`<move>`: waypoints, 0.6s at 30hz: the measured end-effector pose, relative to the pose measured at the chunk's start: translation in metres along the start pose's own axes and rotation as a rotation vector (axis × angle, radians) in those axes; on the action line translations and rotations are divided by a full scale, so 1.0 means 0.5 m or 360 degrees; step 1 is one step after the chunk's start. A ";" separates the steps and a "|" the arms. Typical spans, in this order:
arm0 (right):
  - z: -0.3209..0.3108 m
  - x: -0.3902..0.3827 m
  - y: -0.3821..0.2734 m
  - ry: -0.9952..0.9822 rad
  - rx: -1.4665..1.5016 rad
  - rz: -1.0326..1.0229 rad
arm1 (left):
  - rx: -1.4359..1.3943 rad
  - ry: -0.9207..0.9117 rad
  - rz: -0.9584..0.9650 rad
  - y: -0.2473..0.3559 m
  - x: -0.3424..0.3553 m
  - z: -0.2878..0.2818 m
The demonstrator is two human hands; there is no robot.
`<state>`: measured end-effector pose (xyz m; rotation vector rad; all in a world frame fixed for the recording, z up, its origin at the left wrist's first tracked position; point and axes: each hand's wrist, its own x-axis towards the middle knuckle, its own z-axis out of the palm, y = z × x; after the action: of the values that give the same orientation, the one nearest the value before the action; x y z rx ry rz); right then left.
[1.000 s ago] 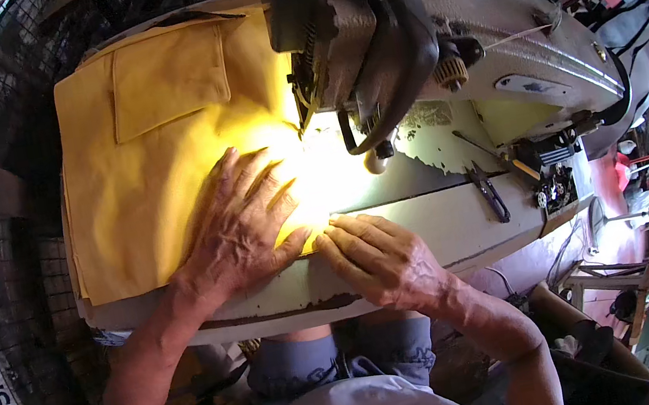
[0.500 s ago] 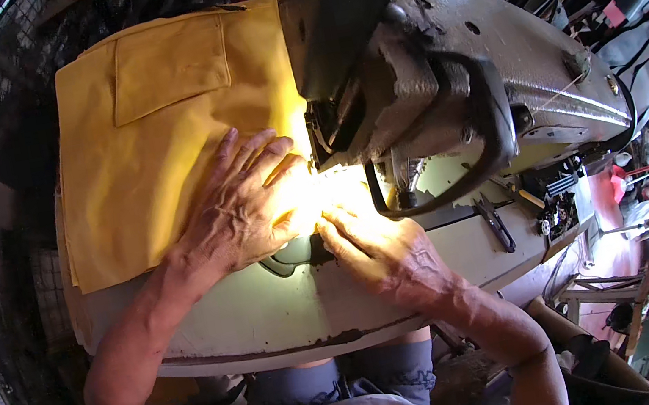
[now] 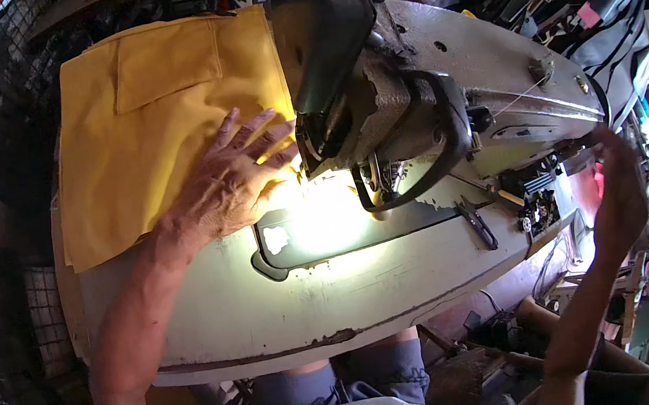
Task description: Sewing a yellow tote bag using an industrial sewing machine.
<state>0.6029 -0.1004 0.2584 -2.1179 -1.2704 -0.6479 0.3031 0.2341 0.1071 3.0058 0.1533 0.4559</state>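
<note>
Resting splayed left hand (image 3: 229,186) on cloth (image 3: 112,165) toward left edge of table (image 3: 207,321). Cannot tell grip of right hand (image 3: 620,196). Could skew cloth through one-sided pressure.

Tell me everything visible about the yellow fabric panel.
The yellow fabric panel is roughly rectangular, smooth and apparently cloth, with a pocket-like rectangular patch near its far edge. It lies spread on the pale table, left of the sewing machine head, softly rippled around the middle. The left hand rests on its near right part, fingers spread. Glare washes out the corner by the needle area.
</note>
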 end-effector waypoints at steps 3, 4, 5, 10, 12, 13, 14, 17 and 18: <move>-0.005 0.137 0.110 0.0035 -0.0102 -0.0056 | -0.0014 -0.0040 0.0072 -0.003 0.001 -0.002; 0.008 0.177 0.141 0.0000 -0.0151 -0.0023 | -0.0087 -0.0118 0.0039 -0.003 0.001 -0.003; 0.026 0.213 0.172 -0.0093 -0.0162 -0.0071 | -0.0095 0.0008 0.0095 -0.002 0.000 -0.004; 0.099 0.328 0.293 -0.0632 -0.0025 0.0279 | -0.0250 -0.0008 0.0023 0.000 0.001 -0.010; 0.104 0.330 0.320 -0.0590 -0.0214 0.0155 | -0.0246 -0.0021 0.0005 -0.001 0.001 -0.010; 0.103 0.329 0.329 -0.0593 -0.0447 0.0066 | -0.0246 -0.0039 -0.0025 -0.002 0.001 -0.009; 0.103 0.327 0.336 -0.0555 -0.0410 0.0036 | -0.0254 -0.0038 -0.0010 -0.003 0.001 -0.008; 0.097 0.333 0.353 -0.0549 -0.0707 -0.0246 | -0.0284 -0.0026 -0.0022 -0.004 0.001 -0.005; 0.097 0.340 0.361 -0.0604 -0.0576 -0.0049 | -0.0259 -0.0048 -0.0011 -0.004 0.001 -0.005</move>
<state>0.8429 -0.0305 0.2952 -2.6175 -1.4750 -0.5352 0.3026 0.2363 0.1095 2.8503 0.1178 0.4017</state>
